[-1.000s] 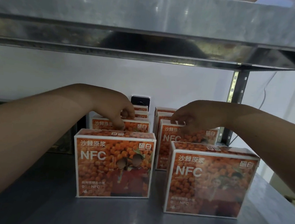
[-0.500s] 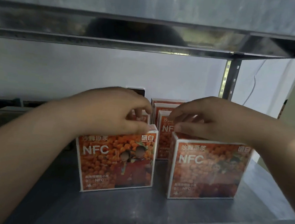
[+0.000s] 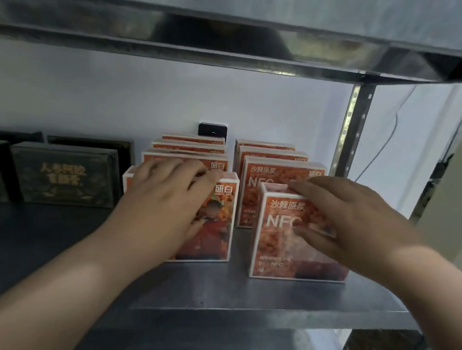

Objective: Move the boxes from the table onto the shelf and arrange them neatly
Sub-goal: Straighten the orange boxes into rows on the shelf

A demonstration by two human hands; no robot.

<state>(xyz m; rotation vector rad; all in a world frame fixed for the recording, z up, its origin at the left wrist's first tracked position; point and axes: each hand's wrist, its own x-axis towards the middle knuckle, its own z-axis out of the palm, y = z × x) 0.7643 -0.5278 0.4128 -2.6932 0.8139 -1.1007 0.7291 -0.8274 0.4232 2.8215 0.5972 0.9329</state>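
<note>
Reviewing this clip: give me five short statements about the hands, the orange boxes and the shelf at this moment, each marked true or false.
1. Each hand rests on a front orange box: left hand on the left front box, right hand on the right front box. True.
2. The orange boxes stand in two rows running front to back. True.
3. The front boxes lie flat. False: they stand upright.
4. Dark boxes sit right of the orange ones. False: they sit left.
5. The shelf is wooden. False: it is metal.
</note>
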